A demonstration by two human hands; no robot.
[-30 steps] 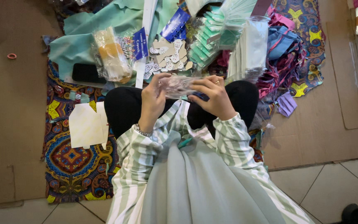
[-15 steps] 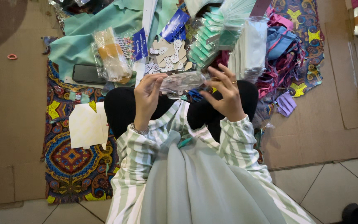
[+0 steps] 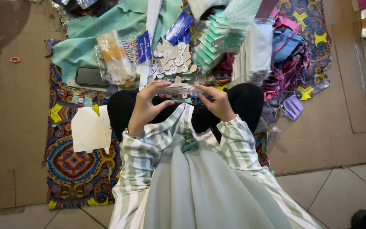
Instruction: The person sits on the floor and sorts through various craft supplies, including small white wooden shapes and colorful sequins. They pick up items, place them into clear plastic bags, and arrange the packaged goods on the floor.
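Observation:
My left hand (image 3: 147, 108) and my right hand (image 3: 217, 101) hold the two ends of a small clear plastic packet (image 3: 178, 90) above my black-clad knees. Both sleeves are striped green and white. Just beyond the packet lies a pile of small beige cut-out pieces (image 3: 172, 61). A clear bag with orange and cream contents (image 3: 115, 59) lies left of that pile. The packet's contents are too small to make out.
A patterned cloth (image 3: 77, 169) covers the floor with white paper pieces (image 3: 90, 129) on it. A black phone (image 3: 92, 77) rests on teal fabric (image 3: 81, 46). Stacks of teal and white bagged items (image 3: 234, 42), pink and blue fabric scraps (image 3: 293, 59), brown cardboard (image 3: 9, 118) surround me.
Both hands have lifted the clear packet a little higher and farther from my body, and have spread apart along it.

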